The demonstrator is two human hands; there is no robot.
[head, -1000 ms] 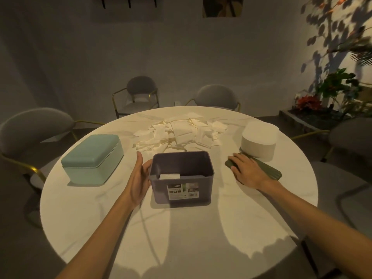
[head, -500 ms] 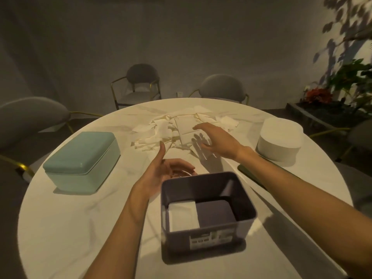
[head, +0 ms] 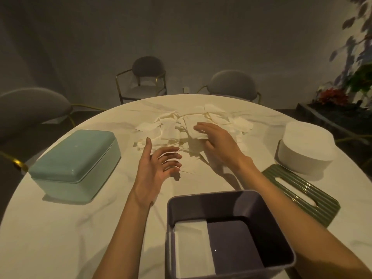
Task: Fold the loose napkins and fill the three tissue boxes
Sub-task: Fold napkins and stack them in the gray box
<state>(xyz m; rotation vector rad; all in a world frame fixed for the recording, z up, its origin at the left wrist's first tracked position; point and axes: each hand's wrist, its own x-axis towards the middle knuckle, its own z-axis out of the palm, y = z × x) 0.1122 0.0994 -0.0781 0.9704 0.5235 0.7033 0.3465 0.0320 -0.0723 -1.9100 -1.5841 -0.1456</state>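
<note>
1. Filling most of the view, a round white worktop (head: 60, 228) carries everything; grey chairs (head: 149, 77) stand around its far side against a dim wall.
2. A purple tissue box (head: 227, 200) stands open at the near edge, between the two forearms; a folded white napkin (head: 191, 248) lies flat in the left half of its floor, and the right half is bare.
3. A mint-green tissue box (head: 74, 162) sits to the left with its lid closed, well apart from the purple one.
4. A round white tissue box (head: 306, 150) sits at the right edge, lid on.
5. A green ribbed lid (head: 302, 194) with a slot lies flat just in front of the round box, near the purple box's right corner.
6. A heap of loose napkins (head: 167, 129) is spread across the middle of the far half of the worktop, crumpled and overlapping.
7. The right hand (head: 217, 141) reaches into the heap, palm down; its fingers (head: 201, 127) rest on one napkin while the thumb comes in underneath, so it seems to pinch that sheet.
8. The left hand (head: 155, 168) hovers at the near edge of the heap, palm turned inward, thumb up, its fingers (head: 171, 158) spread and loosely bent, holding nothing.
</note>
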